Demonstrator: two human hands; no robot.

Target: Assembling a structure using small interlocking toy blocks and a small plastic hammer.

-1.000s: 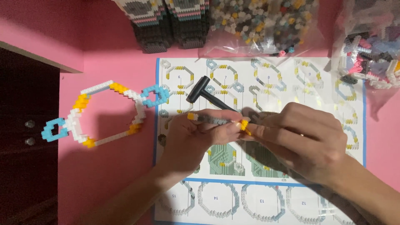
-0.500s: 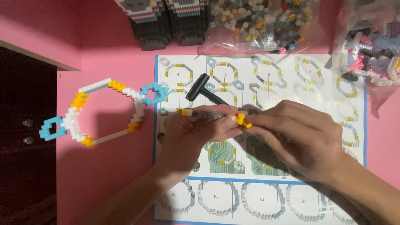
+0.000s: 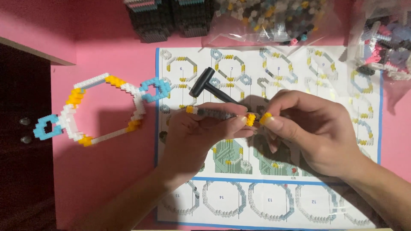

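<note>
At the far left edge a dark cabinet front stood beside the pink table. On the table to its right lay a finished ring of small building bricks in white, yellow and light blue, with a blue loop at each end, its right loop touching the left border of the instruction sheet. That sheet, printed with numbered step diagrams of rings, spread flat under both hands. A small black hammer rested on the sheet just beyond the left hand.

The left hand was closed around a short grey strip of bricks, thumb and fingers pinching it along its length; the strip had a yellow piece at its left end and another at its right end. The strip was held level above the middle of the sheet.

Just to the right, the right hand pinched a small yellow brick between thumb and forefinger, right beside the strip's right end; whether the two touched could not be told.

Along the far edge stood dark stacks of bricks, a clear bag of mixed loose bricks, and at the far right another bag of pink and grey pieces.
</note>
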